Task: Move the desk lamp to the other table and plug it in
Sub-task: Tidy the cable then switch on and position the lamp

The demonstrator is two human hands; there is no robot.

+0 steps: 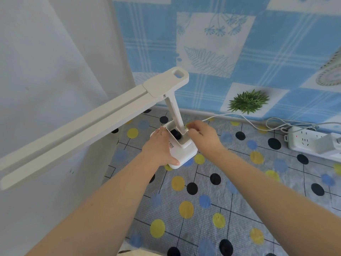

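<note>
A white desk lamp stands on the polka-dot table (230,209), with its square base (186,154) near the wall and its long light bar (77,130) reaching out to the left. My left hand (158,148) holds the left side of the base. My right hand (203,137) pinches the thin white cable (247,119) where it meets the back of the base. The cable runs right toward a white power strip (310,141). A black object sits in the base's cup.
A small green artificial plant (248,101) stands against the blue patterned wall covering (258,52). A white adapter (325,143) is plugged into the power strip. A pale grey wall or panel (46,61) is on the left, under the light bar.
</note>
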